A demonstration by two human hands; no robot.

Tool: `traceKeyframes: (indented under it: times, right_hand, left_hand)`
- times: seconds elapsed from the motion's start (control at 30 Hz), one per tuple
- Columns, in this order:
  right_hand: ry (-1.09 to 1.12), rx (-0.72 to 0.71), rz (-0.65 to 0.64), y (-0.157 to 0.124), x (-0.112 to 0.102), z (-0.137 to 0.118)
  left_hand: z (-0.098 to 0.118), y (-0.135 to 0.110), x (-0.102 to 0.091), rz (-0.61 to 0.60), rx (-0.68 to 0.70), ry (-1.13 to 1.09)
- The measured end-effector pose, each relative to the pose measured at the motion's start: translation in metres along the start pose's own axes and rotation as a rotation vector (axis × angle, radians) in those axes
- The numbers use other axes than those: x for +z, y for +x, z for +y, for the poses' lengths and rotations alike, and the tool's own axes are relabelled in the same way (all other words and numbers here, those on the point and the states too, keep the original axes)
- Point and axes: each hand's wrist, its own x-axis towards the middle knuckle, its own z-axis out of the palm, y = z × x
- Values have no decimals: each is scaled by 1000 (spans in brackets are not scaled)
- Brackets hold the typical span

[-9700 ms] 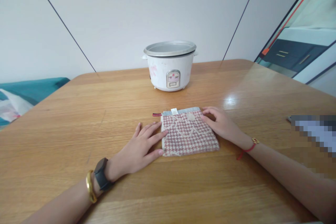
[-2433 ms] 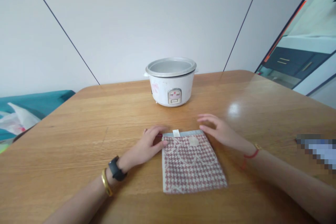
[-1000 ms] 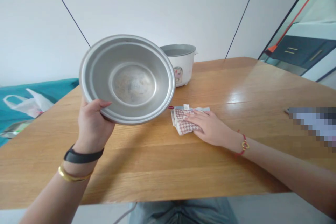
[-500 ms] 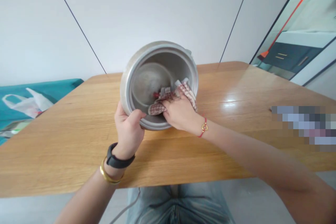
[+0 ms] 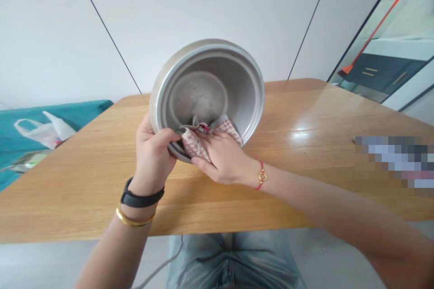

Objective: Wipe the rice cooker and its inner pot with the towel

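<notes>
Two hands work on one metal pot, which is tilted with its mouth toward the wearer and raised above the wooden table. Left hand: closed on the near rim, thumb hooked over the edge, fingers behind. Just right of it, the right hand is loosely curled, pressing a bunched red-checked cloth against the lower inside wall, just inside the lip. Judging by this, wiping the inside is the step in hand; covering the remaining wall would call for turning the pot while the cloth stays pressed.
</notes>
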Motion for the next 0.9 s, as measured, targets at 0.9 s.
traceKeyframes:
  times: [0.9]
  right_hand:
    - [-414, 126, -396, -37, -3, 12]
  left_hand:
    - [-31, 90, -11, -419, -491, 238]
